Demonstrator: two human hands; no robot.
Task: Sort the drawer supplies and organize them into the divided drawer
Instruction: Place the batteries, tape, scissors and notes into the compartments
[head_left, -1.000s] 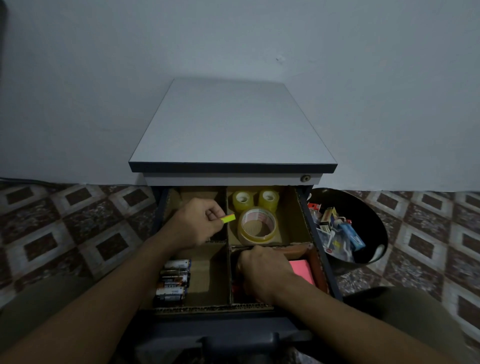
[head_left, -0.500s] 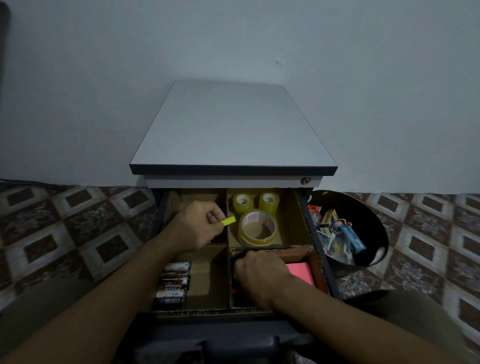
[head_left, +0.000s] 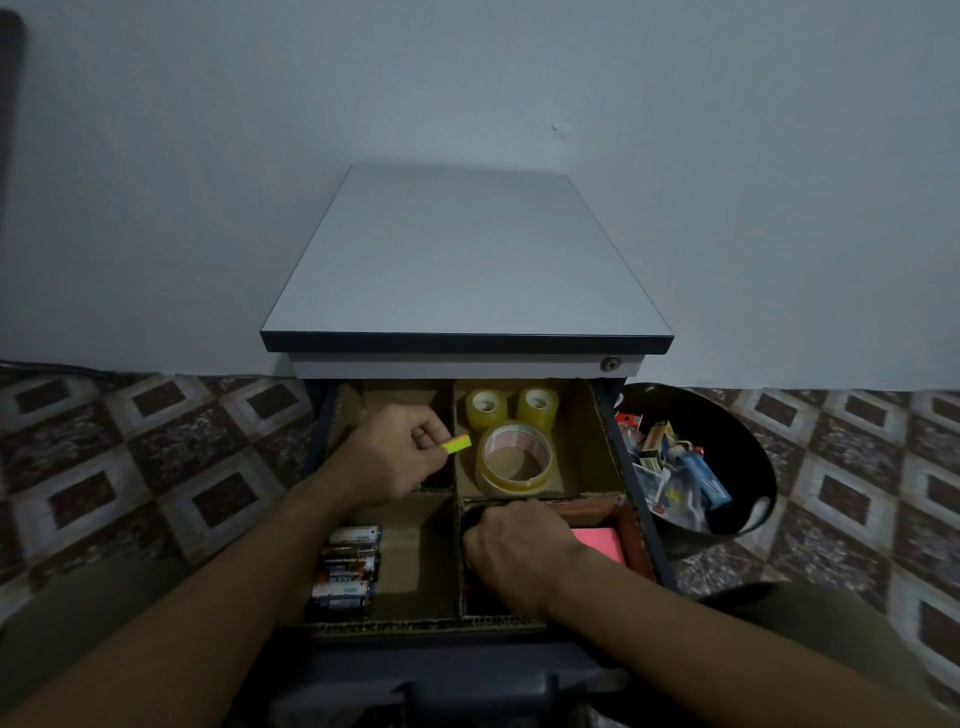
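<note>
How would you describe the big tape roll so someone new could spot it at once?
Look under the grey cabinet top at the open drawer, split by cardboard into four compartments. The far right one holds three tape rolls. The big tape roll is the wide one lying flat in front, far larger than the two small rolls behind it.

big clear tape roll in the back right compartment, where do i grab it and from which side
From above: the large clear tape roll lies flat, open core facing up. Pinch its near wall, fingers in the core, thumb outside. The two small yellowish tape rolls crowd its far side.
</note>
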